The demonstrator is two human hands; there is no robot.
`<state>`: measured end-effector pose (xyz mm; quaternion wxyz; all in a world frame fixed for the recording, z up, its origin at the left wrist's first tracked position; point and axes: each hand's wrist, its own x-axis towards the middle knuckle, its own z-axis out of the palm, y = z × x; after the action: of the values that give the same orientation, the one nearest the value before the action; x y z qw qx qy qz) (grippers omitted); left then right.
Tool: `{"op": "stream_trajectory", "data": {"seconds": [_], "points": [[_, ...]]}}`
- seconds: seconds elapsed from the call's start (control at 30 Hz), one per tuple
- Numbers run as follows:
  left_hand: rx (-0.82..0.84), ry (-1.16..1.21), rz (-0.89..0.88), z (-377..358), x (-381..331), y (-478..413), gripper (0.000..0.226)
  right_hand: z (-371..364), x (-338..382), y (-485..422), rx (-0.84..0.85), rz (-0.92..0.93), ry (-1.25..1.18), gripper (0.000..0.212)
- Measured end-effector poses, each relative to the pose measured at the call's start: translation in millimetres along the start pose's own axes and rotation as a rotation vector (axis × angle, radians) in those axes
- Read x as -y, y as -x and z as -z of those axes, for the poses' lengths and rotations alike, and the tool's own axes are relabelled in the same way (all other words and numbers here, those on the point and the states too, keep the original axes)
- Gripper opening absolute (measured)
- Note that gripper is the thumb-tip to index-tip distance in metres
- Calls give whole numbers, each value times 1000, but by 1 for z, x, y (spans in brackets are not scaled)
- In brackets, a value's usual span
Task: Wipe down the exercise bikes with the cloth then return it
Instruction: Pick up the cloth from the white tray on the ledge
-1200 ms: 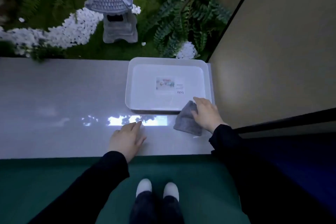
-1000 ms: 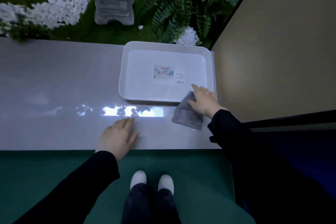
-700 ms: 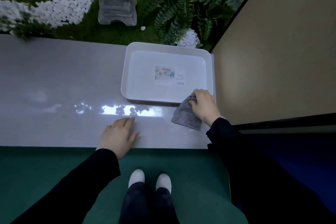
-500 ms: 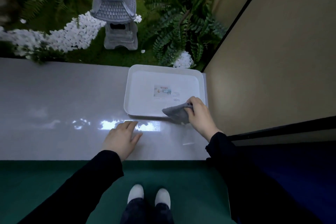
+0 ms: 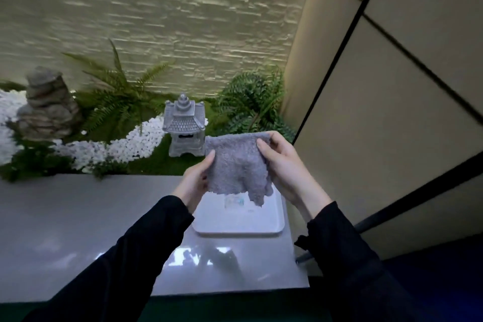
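Cloth (image 5: pixel 236 165): grey and fluffy, held spread in the air above the tray.
Left hand (image 5: pixel 194 180): pinches the cloth's left edge.
Right hand (image 5: pixel 283 165): grips its upper right corner.
Tray (image 5: pixel 235 227): white, on the grey ledge (image 5: pixel 65 217).
Behind: stone lantern (image 5: pixel 184 128), ferns (image 5: pixel 251 102), white pebbles (image 5: pixel 125 146).

Tray label (image 5: pixel 234 201) blurred, half behind cloth (image 5: pixel 237 165)

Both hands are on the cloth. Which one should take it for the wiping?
Right, probably. The right hand grips the cloth at its top corner, thumb in front; the left hand only pinches its side edge. No bike is in view, so reach cannot decide.
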<state>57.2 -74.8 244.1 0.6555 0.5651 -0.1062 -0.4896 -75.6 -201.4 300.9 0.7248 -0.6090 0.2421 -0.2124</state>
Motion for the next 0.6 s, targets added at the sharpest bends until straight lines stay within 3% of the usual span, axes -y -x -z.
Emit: {"op": "stream_trajectory", "data": {"seconds": [0.07,0.13,0.33,0.47,0.6], "points": [[11,30,-40,-3,-18,8,43,1,14,1,-61,-8,-28,10],[-67,-90,-131,-11,-30,15,21,-1,18,2,-176,-8,76,11],[-407,-571,-549,-21,-54,37,29,-34,19,9,-440,239,628,16],[-519,-699,-704,-24,-62,66,27,-73,30,17,-462,360,606,15],[-491,-720,-665,-26,-55,100,11,-101,36,26,-357,247,413,11]]}}
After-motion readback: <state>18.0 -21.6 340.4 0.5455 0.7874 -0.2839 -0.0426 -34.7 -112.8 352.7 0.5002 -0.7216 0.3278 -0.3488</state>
